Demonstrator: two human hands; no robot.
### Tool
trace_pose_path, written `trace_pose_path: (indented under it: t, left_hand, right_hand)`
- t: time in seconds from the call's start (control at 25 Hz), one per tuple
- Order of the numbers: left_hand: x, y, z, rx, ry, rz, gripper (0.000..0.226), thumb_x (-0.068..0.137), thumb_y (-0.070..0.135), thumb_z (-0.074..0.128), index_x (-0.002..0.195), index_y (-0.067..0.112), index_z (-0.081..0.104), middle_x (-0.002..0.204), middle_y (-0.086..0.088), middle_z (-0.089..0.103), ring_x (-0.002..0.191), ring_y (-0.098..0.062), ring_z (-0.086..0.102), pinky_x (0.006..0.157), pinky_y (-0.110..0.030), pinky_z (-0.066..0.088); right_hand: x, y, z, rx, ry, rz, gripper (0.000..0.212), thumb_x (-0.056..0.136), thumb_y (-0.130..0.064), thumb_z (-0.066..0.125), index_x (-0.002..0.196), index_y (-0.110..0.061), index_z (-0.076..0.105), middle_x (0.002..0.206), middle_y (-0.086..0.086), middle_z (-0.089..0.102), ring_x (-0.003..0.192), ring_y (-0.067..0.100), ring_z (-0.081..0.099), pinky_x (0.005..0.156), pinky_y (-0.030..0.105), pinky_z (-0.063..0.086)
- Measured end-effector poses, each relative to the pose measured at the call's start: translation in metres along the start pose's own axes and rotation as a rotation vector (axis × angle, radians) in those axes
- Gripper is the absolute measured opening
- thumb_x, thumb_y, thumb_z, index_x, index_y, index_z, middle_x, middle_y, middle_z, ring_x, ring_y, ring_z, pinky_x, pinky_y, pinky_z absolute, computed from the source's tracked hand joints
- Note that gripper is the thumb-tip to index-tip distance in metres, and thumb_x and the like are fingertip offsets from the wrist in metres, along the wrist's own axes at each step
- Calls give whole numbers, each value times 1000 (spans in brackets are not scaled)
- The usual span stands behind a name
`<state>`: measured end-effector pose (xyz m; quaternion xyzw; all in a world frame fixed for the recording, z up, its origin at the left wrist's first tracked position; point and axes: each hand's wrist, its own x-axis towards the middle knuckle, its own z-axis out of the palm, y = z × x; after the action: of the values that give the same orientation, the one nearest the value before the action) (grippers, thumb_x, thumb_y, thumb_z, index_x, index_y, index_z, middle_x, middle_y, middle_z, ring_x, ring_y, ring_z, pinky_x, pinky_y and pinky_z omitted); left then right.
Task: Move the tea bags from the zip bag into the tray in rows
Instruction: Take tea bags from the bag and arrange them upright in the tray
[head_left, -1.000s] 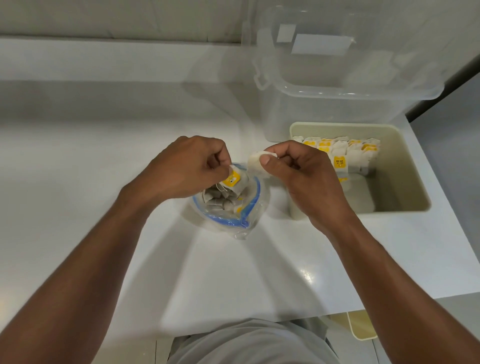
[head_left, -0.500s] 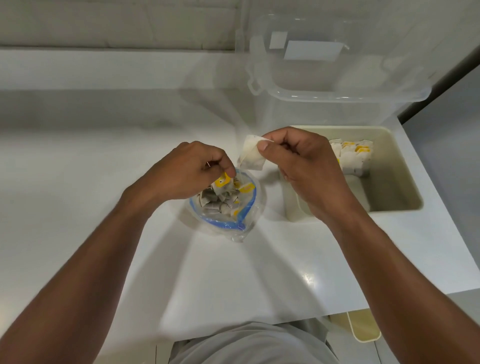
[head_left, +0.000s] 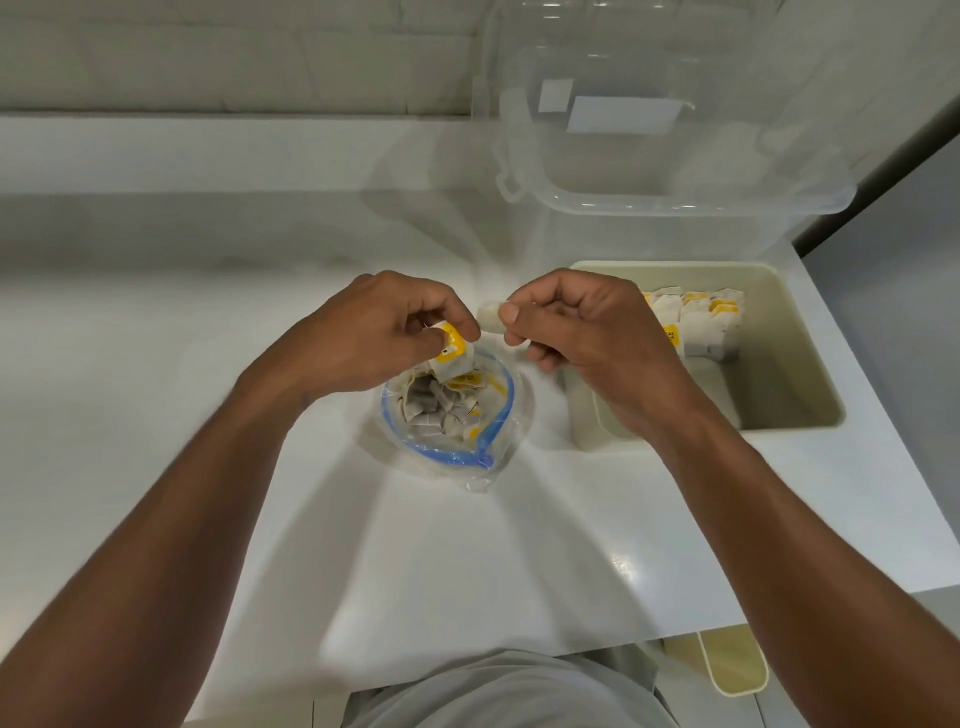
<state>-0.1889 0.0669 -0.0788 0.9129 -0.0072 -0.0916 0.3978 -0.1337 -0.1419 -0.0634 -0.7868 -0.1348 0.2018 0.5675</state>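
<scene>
Both hands pinch a tea bag each above the open zip bag.

The left hand (head_left: 374, 332) pinches a yellow-tagged tea bag (head_left: 451, 354) between thumb and fingertips, just over the mouth of the zip bag (head_left: 448, 453). The zip bag stands open near the middle of the table (head_left: 467, 561), and a heap of loose tea bags (head_left: 441, 410) lies inside. The right hand (head_left: 587, 338), fingers curled, pinches a white tea bag (head_left: 491, 319). Only its corner shows past the thumb, so its tag cannot be made out. The two hands are close together but apart. The beige tray (head_left: 784, 374) sits by the table's right edge, just beside the zip bag, and a row of tea bags (head_left: 701, 322) stands along its far wall. A clear plastic container (head_left: 649, 156) stands behind the tray, toward the far right corner.
</scene>
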Motion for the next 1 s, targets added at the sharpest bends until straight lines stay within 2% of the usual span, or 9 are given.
trace_pose_path:
  t: [0.16,0.32,0.52,0.68,0.8,0.88,1.0]
  left_hand:
    - [7,8,-8,-96,42,-14,23,89,20,73,99,37,62,84,9,73,71,-5,63,64,-24,46]
    - [11,21,-16,-256,28,-9,29,83,18,80,103,26,60,82,2,77,73,-10,67,67,-26,47]
    - [22,38,-23,-192,84,63,15,80,24,82,92,26,73,79,2,75,72,-9,65,69,-31,48]
    - [35,57,-19,-155,83,106,11,83,24,80,92,28,74,82,1,73,72,-14,63,65,-30,46]
    - [47,73,-9,-158,108,120,12,84,23,80,91,28,73,83,0,74,81,-30,67,71,-46,53]
    - [58,85,3,-174,99,128,12,84,21,79,91,28,73,82,-1,73,81,-31,68,77,-54,55]
    - [74,103,26,-166,77,128,14,85,16,78,90,27,72,80,0,73,75,-20,68,71,-40,54]
  right_hand:
    - [0,-13,-11,16,1,-60,12,81,-22,78,78,-12,73,61,2,65,50,6,51,50,18,42]
    - [5,-16,-21,-27,8,-103,11,82,-19,77,83,-8,74,50,-15,52,43,1,43,47,9,33]
    - [4,-24,-41,-24,53,-144,10,85,-17,74,84,-7,73,49,-17,54,43,0,47,47,7,34]
    - [5,-28,-68,-21,96,-195,10,85,-20,74,80,-11,72,46,-16,48,42,2,39,47,9,31]
    - [6,-25,-94,-38,102,-212,12,85,-23,75,78,-13,72,51,-14,50,44,2,38,47,12,31]
    - [7,-20,-115,-55,102,-216,13,86,-23,74,79,-11,73,50,-14,51,42,2,38,46,10,30]
    - [9,-5,-146,-140,94,-195,15,85,-27,75,83,-12,75,49,-14,51,44,2,38,47,12,32]
